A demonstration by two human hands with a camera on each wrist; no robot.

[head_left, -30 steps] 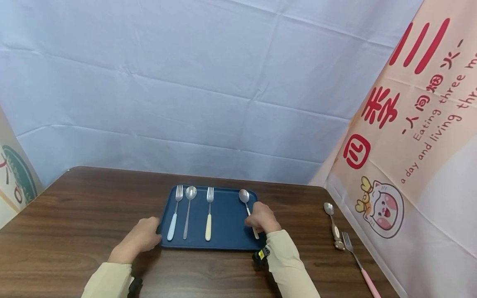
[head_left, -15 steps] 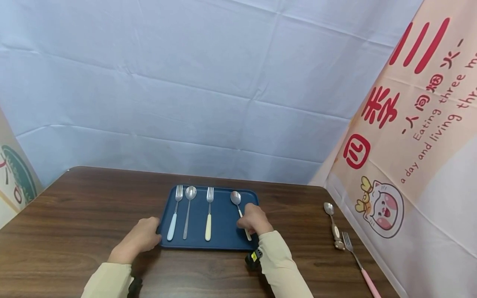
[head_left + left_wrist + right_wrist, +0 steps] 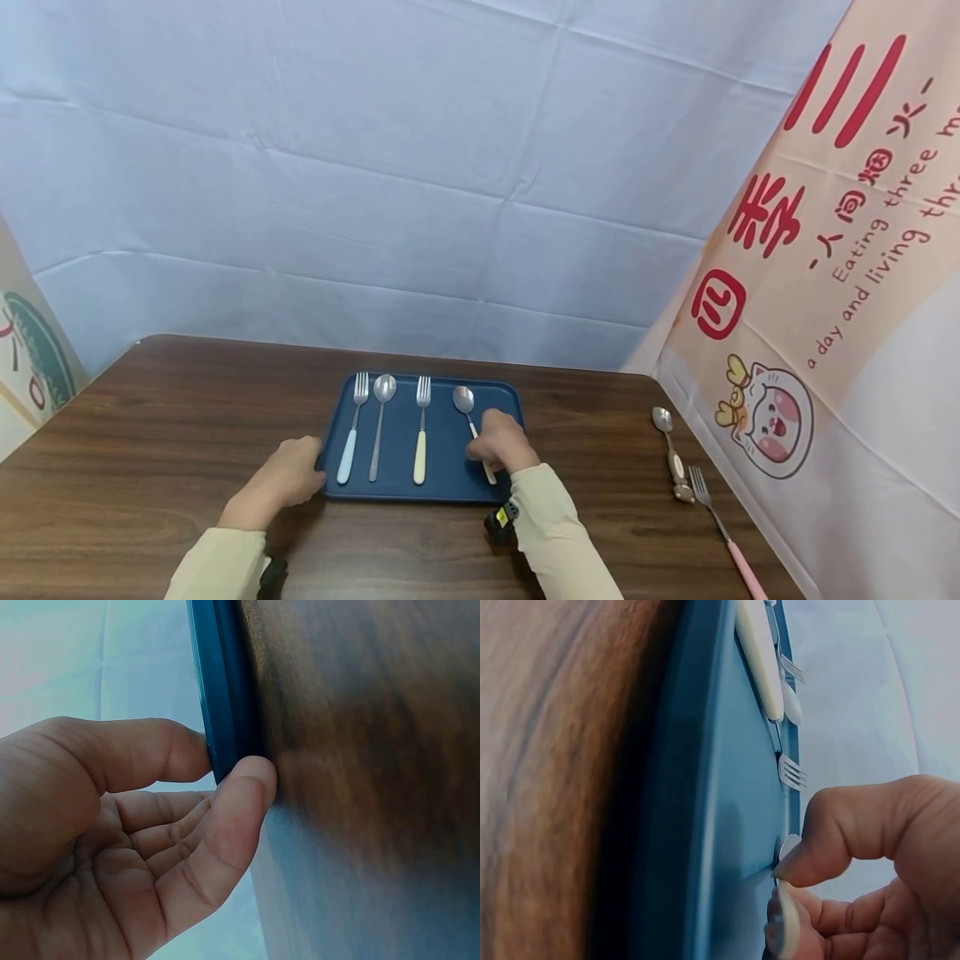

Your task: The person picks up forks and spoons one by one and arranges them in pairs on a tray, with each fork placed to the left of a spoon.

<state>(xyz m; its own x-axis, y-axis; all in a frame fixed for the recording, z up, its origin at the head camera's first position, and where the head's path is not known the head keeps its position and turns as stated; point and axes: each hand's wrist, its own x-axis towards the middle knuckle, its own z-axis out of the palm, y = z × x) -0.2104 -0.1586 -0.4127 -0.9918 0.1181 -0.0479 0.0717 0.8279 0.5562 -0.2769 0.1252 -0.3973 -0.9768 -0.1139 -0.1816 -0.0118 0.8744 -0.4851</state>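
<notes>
A dark blue tray (image 3: 450, 492) lies on the wooden table. My left hand (image 3: 283, 477) pinches its left edge; in the left wrist view the thumb and a finger meet the rim (image 3: 217, 697). My right hand (image 3: 501, 442) holds a spoon (image 3: 464, 400) with a cream handle over the tray's right part. Its handle (image 3: 786, 919) sits between thumb and fingers in the right wrist view. Left of it on the tray lie a fork (image 3: 420, 454) with a pale yellow handle, an all-metal spoon (image 3: 384, 388) and a fork (image 3: 347, 454) with a light blue handle.
Near the table's right edge lie a spoon (image 3: 662, 419) with a brown decorated handle and a fork (image 3: 741, 568) with a pink handle. A pale cloth (image 3: 375, 208) hangs behind the table, and a printed cloth (image 3: 825, 350) hangs along the right side.
My right hand has moved left across the tray with the cream-handled spoon, toward the yellow-handled fork. The left hand and the tray have stayed in place.
</notes>
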